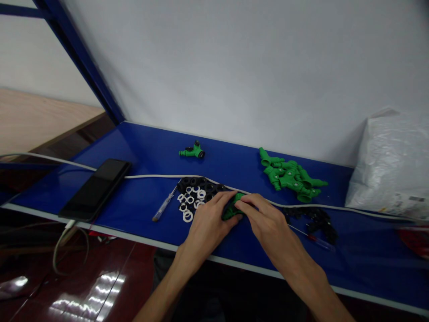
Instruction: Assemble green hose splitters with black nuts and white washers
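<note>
Green fitting (232, 209) is near the front edge of the worktop (150, 156), roughly mid-length, with the left hand's (208, 218) fingers clamped round it and the right hand's (268, 218) fingers pinched together on its top. Got a clear-handled screwdriver (163, 207) off to the left and a red-and-clear one (321, 243) to the right, by some black bits (318, 221). Phone's (96, 190) toward the left end, white rings (190, 200) and black rings (192, 181) just beside the left hand. Further back: white cable (157, 176), green pile (290, 176), wrapped package (389, 165) at the right, plus a lone green-and-black fitting (193, 151) nearer the back edge.
</note>
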`<control>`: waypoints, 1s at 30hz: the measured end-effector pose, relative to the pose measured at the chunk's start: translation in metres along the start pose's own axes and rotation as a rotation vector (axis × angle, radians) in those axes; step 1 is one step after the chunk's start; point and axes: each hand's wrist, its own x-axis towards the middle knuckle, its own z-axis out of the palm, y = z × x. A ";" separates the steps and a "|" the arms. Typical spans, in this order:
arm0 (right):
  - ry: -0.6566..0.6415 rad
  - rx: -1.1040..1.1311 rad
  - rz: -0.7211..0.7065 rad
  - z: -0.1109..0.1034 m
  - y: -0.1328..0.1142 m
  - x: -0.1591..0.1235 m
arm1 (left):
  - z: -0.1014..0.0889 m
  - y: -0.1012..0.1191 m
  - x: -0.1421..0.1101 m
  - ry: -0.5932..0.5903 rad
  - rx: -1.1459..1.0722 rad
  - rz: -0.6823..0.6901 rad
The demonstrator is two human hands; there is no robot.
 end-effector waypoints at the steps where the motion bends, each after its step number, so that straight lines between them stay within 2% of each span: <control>1: -0.030 -0.036 -0.022 -0.002 -0.002 0.001 | 0.000 0.000 0.000 0.002 -0.006 0.003; 4: -0.108 -0.114 -0.118 -0.006 -0.008 0.004 | -0.001 0.000 0.001 0.002 -0.021 0.007; 7: -0.108 -0.127 -0.178 -0.005 -0.005 0.003 | -0.001 0.001 0.001 -0.006 -0.018 0.008; 13: 0.031 -0.032 -0.127 0.003 0.005 -0.004 | 0.000 0.001 0.000 0.018 -0.007 0.008; 22: 0.166 0.073 -0.049 0.005 0.006 -0.005 | 0.002 0.000 0.000 0.009 0.033 -0.007; 30: 0.167 0.093 -0.064 0.005 0.004 -0.008 | 0.000 -0.002 0.000 -0.014 0.026 -0.003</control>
